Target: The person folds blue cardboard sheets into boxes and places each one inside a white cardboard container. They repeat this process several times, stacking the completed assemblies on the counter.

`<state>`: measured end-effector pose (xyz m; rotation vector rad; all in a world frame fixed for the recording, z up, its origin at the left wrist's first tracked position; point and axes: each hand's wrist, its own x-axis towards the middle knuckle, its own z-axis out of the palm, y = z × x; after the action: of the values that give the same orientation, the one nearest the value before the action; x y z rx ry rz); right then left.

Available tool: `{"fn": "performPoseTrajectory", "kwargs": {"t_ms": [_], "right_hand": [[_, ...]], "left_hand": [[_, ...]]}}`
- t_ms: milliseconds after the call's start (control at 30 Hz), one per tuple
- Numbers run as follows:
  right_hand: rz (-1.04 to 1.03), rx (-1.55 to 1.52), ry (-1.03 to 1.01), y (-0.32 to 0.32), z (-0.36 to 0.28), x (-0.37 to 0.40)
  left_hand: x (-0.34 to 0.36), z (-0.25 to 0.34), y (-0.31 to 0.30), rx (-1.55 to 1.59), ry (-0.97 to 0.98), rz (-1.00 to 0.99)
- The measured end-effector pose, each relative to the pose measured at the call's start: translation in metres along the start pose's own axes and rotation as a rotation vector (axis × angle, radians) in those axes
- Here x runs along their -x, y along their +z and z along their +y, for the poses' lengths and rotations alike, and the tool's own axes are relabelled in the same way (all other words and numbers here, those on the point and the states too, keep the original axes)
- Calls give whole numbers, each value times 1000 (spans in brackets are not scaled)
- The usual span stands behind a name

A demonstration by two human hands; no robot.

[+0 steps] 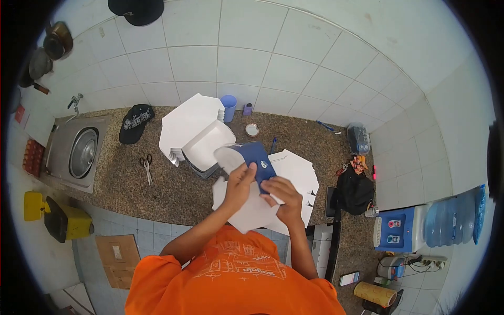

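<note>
A blue and white folded card piece point(256, 156) is held between both hands above the counter. My left hand point(240, 185) has its thumb and fingers closed on the card's lower left part. My right hand point(283, 197) grips its lower right edge, fingers curled. Below and around the hands lie flat white card sheets point(296, 176). Just behind my left hand stands a stack of white open boxes point(209, 143), beside a pile of flat white card point(189, 119).
On the granite counter point(176, 197) are scissors point(146, 169), a black cap point(136, 124), a blue cup point(228, 107), a small round dish point(252, 129) and a black bag point(355, 191). A sink point(84, 152) is at the left, a water dispenser point(399, 229) at the right.
</note>
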<state>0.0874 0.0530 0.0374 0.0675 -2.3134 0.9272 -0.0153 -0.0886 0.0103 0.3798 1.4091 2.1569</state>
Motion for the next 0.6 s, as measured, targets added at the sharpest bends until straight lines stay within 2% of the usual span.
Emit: {"fn": "performPoseTrajectory", "kwargs": {"t_ms": [67,100,133,167,200,233,300,333,367,400,433,467,500,533,567,600], "right_hand": [[3,-11,-37,6,-2,8],[112,37,-10,13,-1,8],[110,37,-9,14,3,9],[160,13,11,16,8,8],[211,-14,29,18,11,5],[227,-152,244,24,8,8],[223,-105,186,15,5,-5],[221,-56,129,8,5,-11],[143,-255,193,5,15,-11],[136,-260,189,-4,20,-13],[41,-293,214,-14,23,-16],[-53,-323,239,-24,27,-18],[-105,-461,241,-32,31,-23],[-107,-464,241,-40,32,-32],[-255,-516,189,-47,27,-44],[-402,-567,134,-51,20,-56]], "left_hand": [[2,8,18,125,56,34],[11,3,24,40,28,35],[20,-2,27,-44,3,36],[20,-30,21,-102,69,-17],[19,-26,21,-102,75,-12],[19,-19,19,-74,17,-48],[18,-14,7,-108,-77,-171],[20,-3,6,-105,-74,-163],[23,11,4,-169,15,-225],[25,30,2,-236,103,-286],[20,59,-17,-450,130,-438],[13,46,-42,-234,210,-392],[12,63,-68,-165,108,-329],[6,79,-85,-95,4,-264],[-1,85,-84,-98,2,-260],[-8,90,-77,-193,89,-381]]}}
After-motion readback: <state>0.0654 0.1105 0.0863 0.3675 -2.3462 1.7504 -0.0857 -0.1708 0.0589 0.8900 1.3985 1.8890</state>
